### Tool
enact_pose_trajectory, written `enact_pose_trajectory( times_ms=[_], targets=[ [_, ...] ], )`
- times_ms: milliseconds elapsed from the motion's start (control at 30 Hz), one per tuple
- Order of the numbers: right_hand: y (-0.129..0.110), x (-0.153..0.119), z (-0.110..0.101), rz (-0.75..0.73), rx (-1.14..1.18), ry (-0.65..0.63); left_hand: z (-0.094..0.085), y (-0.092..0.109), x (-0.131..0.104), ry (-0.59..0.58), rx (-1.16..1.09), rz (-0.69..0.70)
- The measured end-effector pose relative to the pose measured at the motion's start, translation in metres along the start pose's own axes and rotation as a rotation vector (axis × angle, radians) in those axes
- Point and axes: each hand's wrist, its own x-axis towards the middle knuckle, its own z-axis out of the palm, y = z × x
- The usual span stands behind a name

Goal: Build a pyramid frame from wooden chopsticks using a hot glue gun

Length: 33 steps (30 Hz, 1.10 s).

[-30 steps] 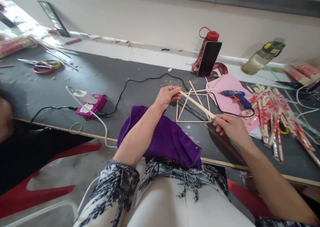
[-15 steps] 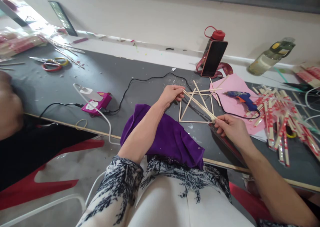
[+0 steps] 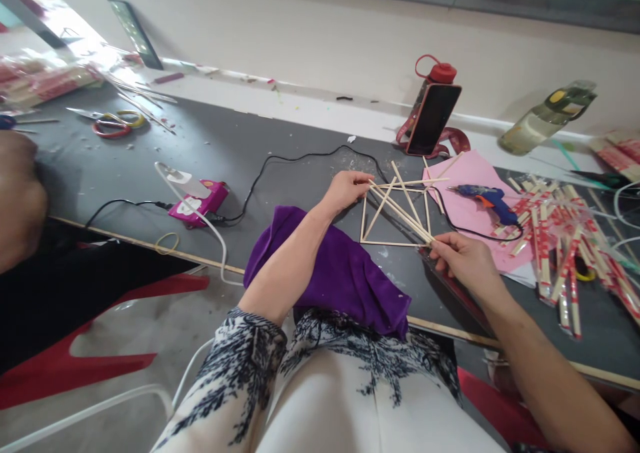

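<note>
Nearest, a purple cloth [image 3: 334,273] is draped over the desk [image 3: 280,173] edge, and the left forearm is laid across it. Just beyond the cloth, a small bundle of wooden sticks [image 3: 400,213] is held at both ends, slanting above a stick frame [image 3: 395,216] that lies flat on the desk. The near end is pinched by the right hand [image 3: 463,260], its grip closed on the sticks between thumb and fingertips, wrist low and arm reaching in from the right. The far end is pinched by the left hand [image 3: 345,190], fingers curled, grip tight on the tips. For a clean fit, the ends are best kept level and the bundle lined up before contact. Right of the frame, a glue gun [image 3: 483,196] rests on pink paper [image 3: 470,173]; behind it, a phone [image 3: 433,120] is propped upright.
</note>
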Motion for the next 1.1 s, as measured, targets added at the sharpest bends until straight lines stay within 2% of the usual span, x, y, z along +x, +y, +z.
enact_pose_trajectory(
  times_ms=[167,333,533,1100],
  targets=[
    [-0.006,-0.002,-0.001,0.016,0.023,-0.018,0.001,-0.002,0.001,0.013,-0.115,-0.013],
    [-0.010,-0.002,-0.001,0.012,0.014,-0.021,0.000,-0.002,0.003,0.022,-0.125,-0.021],
    [-0.009,0.002,0.001,0.010,-0.003,-0.012,0.000,0.000,0.006,0.028,-0.058,-0.003],
    [-0.005,0.007,0.002,-0.029,-0.126,-0.018,-0.002,-0.013,0.018,0.025,0.199,0.124]
  ],
)
